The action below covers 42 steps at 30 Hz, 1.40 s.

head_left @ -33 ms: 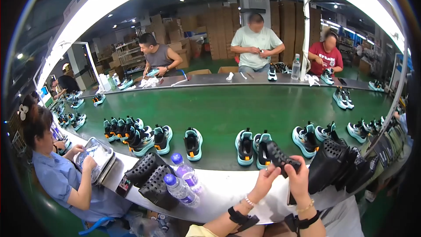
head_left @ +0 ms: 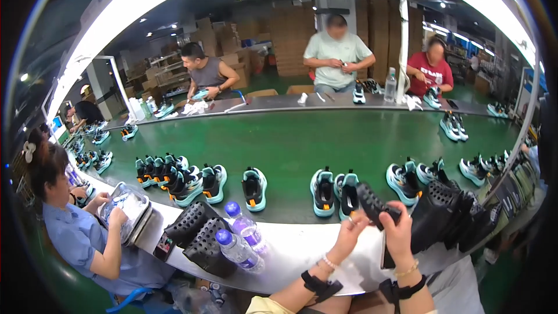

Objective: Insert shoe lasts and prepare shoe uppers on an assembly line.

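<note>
In my right hand point(head_left: 396, 229) is a black perforated shoe tree point(head_left: 372, 199), raised above the white bench edge, with its rounded, holed end pointing up and away. My left hand point(head_left: 349, 234) is at the near left side of the shoe tree, its fingertips drawn together and slightly blurred. Whether something small is pinched there cannot be made out. Just beyond stand two black-and-turquoise sneakers, a left one point(head_left: 322, 193) and a right one point(head_left: 347, 196) partly behind the shoe tree. More black shoe trees point(head_left: 440, 212) are stacked to the right of my hands.
Two purple-capped bottles point(head_left: 247, 234) and another group of perforated shoe trees point(head_left: 207, 244) stand left on the white bench point(head_left: 302, 250). Several sneakers line the green conveyor point(head_left: 279, 139). A co-worker point(head_left: 87, 227) sits left beside a plastic-lined tray point(head_left: 139, 229); others work across the conveyor.
The view has shifted very slightly. My left fingertips have moved a little along the shoe tree's side; my right hand keeps its grip.
</note>
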Available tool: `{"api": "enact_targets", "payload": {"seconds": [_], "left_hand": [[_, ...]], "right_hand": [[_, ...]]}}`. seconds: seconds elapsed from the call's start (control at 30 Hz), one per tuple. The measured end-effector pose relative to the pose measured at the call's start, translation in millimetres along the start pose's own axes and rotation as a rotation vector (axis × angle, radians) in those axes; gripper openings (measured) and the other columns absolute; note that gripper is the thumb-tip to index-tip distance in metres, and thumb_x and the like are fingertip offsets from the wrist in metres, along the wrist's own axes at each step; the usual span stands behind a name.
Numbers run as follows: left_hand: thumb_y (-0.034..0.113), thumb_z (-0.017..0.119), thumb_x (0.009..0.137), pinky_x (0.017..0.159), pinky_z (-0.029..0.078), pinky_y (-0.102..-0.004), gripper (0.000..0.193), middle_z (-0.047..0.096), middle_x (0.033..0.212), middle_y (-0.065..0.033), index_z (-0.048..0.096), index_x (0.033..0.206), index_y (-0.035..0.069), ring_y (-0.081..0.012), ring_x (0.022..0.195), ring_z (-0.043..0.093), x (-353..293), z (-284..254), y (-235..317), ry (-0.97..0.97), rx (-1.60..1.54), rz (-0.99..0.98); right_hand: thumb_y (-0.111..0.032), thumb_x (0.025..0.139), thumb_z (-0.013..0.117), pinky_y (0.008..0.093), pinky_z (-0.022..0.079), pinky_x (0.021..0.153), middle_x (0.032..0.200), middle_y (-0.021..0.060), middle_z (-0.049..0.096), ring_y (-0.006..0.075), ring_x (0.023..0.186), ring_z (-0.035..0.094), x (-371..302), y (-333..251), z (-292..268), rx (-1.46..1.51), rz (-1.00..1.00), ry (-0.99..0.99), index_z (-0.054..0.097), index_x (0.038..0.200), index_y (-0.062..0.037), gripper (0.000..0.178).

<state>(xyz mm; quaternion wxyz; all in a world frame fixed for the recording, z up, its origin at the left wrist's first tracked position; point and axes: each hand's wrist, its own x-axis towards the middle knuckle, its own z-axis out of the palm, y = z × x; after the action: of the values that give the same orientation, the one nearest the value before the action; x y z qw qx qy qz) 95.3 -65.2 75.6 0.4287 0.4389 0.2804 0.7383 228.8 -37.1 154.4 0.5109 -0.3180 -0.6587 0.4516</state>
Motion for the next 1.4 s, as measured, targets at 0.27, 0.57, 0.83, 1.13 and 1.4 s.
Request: {"api": "enact_targets", "payload": {"seconds": [0.27,0.57,0.83,1.13,1.4], "left_hand": [[0.015,0.065,0.088,0.091,0.048,-0.0387,0.03,0.05,0.123,-0.0153,0.062,0.116,0.004,-0.0316,0.106,0.058,50,-83,-43,0.35,1.149,0.165],[0.024,0.078,0.079,0.1,0.045,-0.0396,0.039,0.028,0.153,-0.0246,0.067,0.11,0.004,-0.0376,0.125,0.051,44,-83,-69,0.133,1.109,0.153],[0.031,0.079,0.075,0.098,0.046,-0.0388,0.04,0.027,0.152,-0.0322,0.066,0.103,0.006,-0.0432,0.124,0.052,41,-86,-76,0.194,1.052,0.041],[0.026,0.077,0.077,0.098,0.045,-0.0408,0.039,0.039,0.144,-0.0336,0.065,0.107,0.004,-0.042,0.129,0.048,44,-92,-83,0.223,0.997,0.031],[0.015,0.076,0.074,0.098,0.044,-0.0423,0.049,0.041,0.143,-0.0322,0.061,0.119,0.003,-0.0421,0.129,0.047,34,-109,-96,0.32,0.881,-0.063]], "right_hand": [[-0.028,0.087,0.072,0.0273,0.048,0.046,0.066,0.0124,0.063,0.0135,0.051,0.062,76,20,8,-0.332,0.159,-0.064,0.057,0.091,0.0089,0.04],[-0.034,0.081,0.072,0.0414,0.056,0.073,0.08,0.0222,0.069,0.0357,0.079,0.069,130,51,51,-0.999,0.029,-0.403,0.07,0.079,0.0031,0.037],[-0.05,0.073,0.076,0.0333,0.058,0.066,0.08,0.0141,0.072,0.0255,0.079,0.072,160,50,78,-1.169,0.205,-0.674,0.074,0.079,-0.0031,0.047],[-0.02,0.072,0.077,0.0368,0.059,0.071,0.085,0.0147,0.072,0.0283,0.081,0.072,143,95,94,-1.184,-0.038,-0.466,0.074,0.084,-0.0038,0.02],[-0.017,0.081,0.068,0.0308,0.058,0.066,0.087,0.0079,0.074,0.0211,0.082,0.073,127,145,134,-1.302,-0.069,-0.372,0.076,0.083,-0.0127,0.009]]}}
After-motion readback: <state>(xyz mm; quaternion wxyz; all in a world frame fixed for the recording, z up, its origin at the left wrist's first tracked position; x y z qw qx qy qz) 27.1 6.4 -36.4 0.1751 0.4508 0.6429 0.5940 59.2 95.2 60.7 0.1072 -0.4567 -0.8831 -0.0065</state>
